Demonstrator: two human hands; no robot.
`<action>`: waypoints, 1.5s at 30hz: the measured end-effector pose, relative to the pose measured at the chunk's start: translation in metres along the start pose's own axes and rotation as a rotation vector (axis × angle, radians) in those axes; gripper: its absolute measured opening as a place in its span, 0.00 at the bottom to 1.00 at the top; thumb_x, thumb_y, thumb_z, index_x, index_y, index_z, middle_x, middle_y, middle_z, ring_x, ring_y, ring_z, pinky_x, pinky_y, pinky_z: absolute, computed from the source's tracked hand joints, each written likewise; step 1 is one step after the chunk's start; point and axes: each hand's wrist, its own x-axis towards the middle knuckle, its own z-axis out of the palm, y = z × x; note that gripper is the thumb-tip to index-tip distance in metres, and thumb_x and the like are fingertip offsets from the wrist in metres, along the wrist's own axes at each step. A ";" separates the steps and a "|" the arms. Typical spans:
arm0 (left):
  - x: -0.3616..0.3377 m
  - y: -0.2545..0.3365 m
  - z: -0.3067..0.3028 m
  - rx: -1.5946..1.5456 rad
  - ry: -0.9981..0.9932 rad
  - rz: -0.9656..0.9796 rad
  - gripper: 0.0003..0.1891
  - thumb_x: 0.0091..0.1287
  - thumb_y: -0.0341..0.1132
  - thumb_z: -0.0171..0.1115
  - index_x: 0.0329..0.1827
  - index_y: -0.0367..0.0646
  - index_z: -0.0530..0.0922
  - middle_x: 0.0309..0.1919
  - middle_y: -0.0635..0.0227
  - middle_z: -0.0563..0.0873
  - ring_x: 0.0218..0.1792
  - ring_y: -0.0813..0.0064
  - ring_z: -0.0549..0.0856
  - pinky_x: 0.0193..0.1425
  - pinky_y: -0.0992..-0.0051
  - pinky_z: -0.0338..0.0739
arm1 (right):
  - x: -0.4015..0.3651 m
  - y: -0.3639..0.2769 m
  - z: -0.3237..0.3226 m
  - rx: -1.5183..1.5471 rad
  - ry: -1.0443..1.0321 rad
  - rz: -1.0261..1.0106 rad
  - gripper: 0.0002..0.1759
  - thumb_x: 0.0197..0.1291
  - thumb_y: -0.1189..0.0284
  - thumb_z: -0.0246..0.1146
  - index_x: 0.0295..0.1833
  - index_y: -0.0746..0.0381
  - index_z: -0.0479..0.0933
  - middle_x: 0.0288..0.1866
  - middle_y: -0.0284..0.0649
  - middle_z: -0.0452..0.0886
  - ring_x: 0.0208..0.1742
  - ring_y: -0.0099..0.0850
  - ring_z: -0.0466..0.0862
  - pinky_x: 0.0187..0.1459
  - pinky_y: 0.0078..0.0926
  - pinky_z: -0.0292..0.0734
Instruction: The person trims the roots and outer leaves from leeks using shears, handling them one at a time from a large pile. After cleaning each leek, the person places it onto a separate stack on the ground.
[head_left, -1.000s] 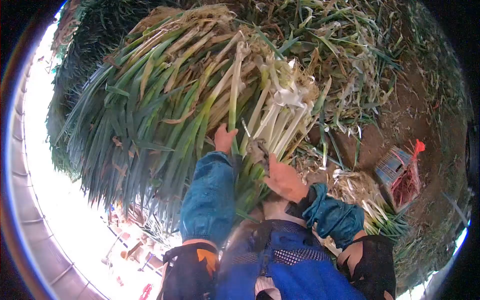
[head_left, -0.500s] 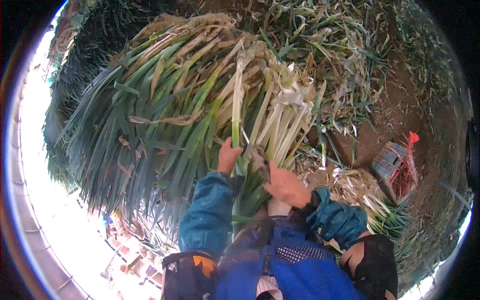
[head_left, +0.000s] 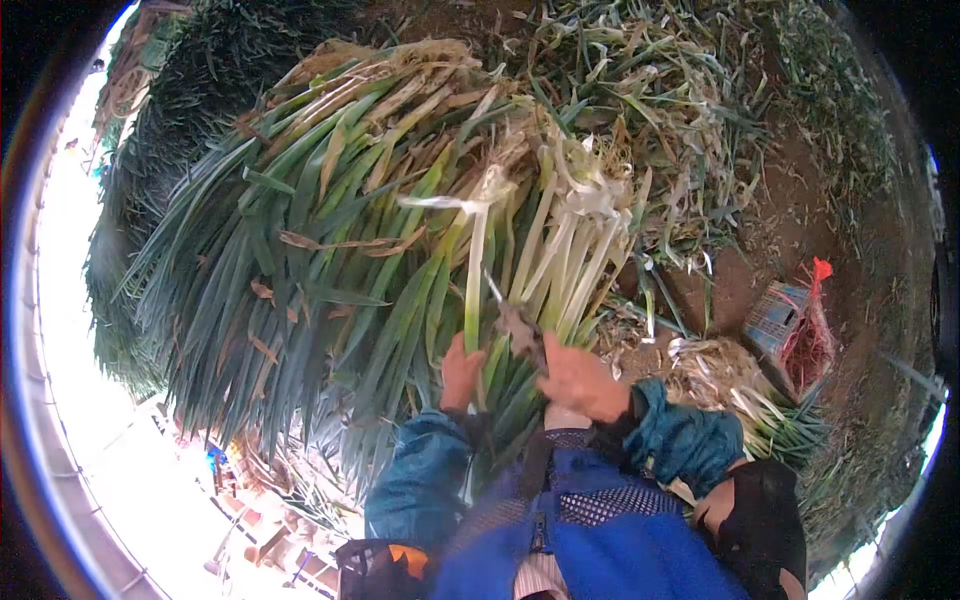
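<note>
My left hand is closed around a green onion, whose white stem stands up in front of me with its root end away from me. A pale strip of skin sticks out to the left near the root end. In my right hand is an air blow gun with a thin metal nozzle, angled up and left toward the stem. Just beyond it lie several peeled white green onions. To the left spreads a large heap of unpeeled green onions with long dark leaves.
Peeled skins and leaf scraps cover the ground at the upper right. A smaller bunch of green onions lies right of my right arm. Beyond it is a box with red ties. More dark leaves are piled at the back left.
My left hand and the green onion have come slightly closer to my body. A strip of skin now stands out leftward from the stem. The blow gun has shifted slightly toward me.
</note>
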 end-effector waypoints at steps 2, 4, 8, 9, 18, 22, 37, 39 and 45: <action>-0.007 0.006 -0.007 -0.077 -0.019 -0.001 0.22 0.50 0.35 0.58 0.50 0.39 0.74 0.31 0.52 0.82 0.33 0.56 0.82 0.38 0.66 0.75 | -0.008 -0.006 -0.001 -0.006 -0.067 0.020 0.26 0.51 0.63 0.59 0.49 0.68 0.60 0.31 0.58 0.76 0.34 0.56 0.77 0.35 0.49 0.73; -0.013 0.020 -0.016 -0.087 -0.066 -0.054 0.20 0.50 0.34 0.58 0.48 0.38 0.74 0.29 0.56 0.82 0.31 0.63 0.82 0.36 0.69 0.75 | 0.022 0.000 -0.006 -0.040 -0.010 0.047 0.27 0.51 0.63 0.58 0.51 0.69 0.60 0.31 0.58 0.76 0.34 0.56 0.78 0.35 0.49 0.73; -0.025 0.034 -0.027 -0.231 -0.114 0.010 0.16 0.51 0.32 0.57 0.43 0.36 0.75 0.27 0.63 0.81 0.28 0.73 0.79 0.32 0.74 0.72 | 0.099 0.024 -0.011 -0.134 0.097 0.103 0.28 0.51 0.65 0.57 0.53 0.71 0.60 0.32 0.58 0.78 0.34 0.56 0.79 0.36 0.48 0.74; -0.026 0.032 -0.028 -0.278 -0.141 0.002 0.15 0.52 0.32 0.57 0.42 0.36 0.75 0.27 0.64 0.80 0.27 0.75 0.78 0.32 0.75 0.72 | 0.103 0.017 -0.023 -0.148 0.110 0.105 0.25 0.52 0.68 0.56 0.51 0.71 0.60 0.32 0.58 0.78 0.35 0.56 0.79 0.37 0.49 0.75; -0.021 0.016 -0.023 -0.511 -0.282 -0.208 0.13 0.50 0.31 0.56 0.40 0.37 0.75 0.25 0.68 0.78 0.26 0.78 0.76 0.30 0.77 0.69 | 0.089 0.034 -0.006 -0.089 0.161 -0.033 0.25 0.52 0.66 0.56 0.51 0.72 0.60 0.31 0.58 0.77 0.34 0.57 0.78 0.36 0.49 0.73; -0.031 0.014 -0.016 -0.469 -0.285 -0.195 0.17 0.50 0.31 0.56 0.44 0.37 0.75 0.27 0.68 0.78 0.27 0.78 0.76 0.30 0.77 0.71 | 0.126 0.043 -0.029 -0.052 0.187 0.060 0.24 0.50 0.66 0.58 0.46 0.70 0.60 0.29 0.59 0.76 0.35 0.57 0.77 0.35 0.50 0.72; 0.120 0.088 -0.004 0.730 0.238 0.538 0.12 0.55 0.33 0.57 0.39 0.34 0.73 0.35 0.58 0.74 0.44 0.55 0.74 0.51 0.60 0.70 | 0.032 0.075 -0.029 -0.065 0.031 0.137 0.28 0.52 0.64 0.58 0.53 0.71 0.59 0.31 0.58 0.77 0.34 0.57 0.78 0.35 0.48 0.73; 0.180 0.020 -0.009 0.964 0.299 0.462 0.09 0.58 0.32 0.55 0.40 0.39 0.74 0.40 0.54 0.78 0.45 0.54 0.78 0.50 0.60 0.71 | 0.020 0.081 -0.017 -0.098 0.091 0.007 0.31 0.52 0.64 0.60 0.54 0.73 0.58 0.31 0.59 0.76 0.34 0.56 0.77 0.35 0.47 0.72; 0.144 0.035 -0.027 0.470 -0.175 0.038 0.20 0.50 0.44 0.68 0.35 0.36 0.76 0.34 0.49 0.83 0.41 0.52 0.82 0.45 0.57 0.74 | 0.017 0.045 -0.016 0.097 0.006 0.119 0.34 0.52 0.62 0.62 0.58 0.71 0.59 0.29 0.60 0.76 0.32 0.56 0.77 0.31 0.48 0.71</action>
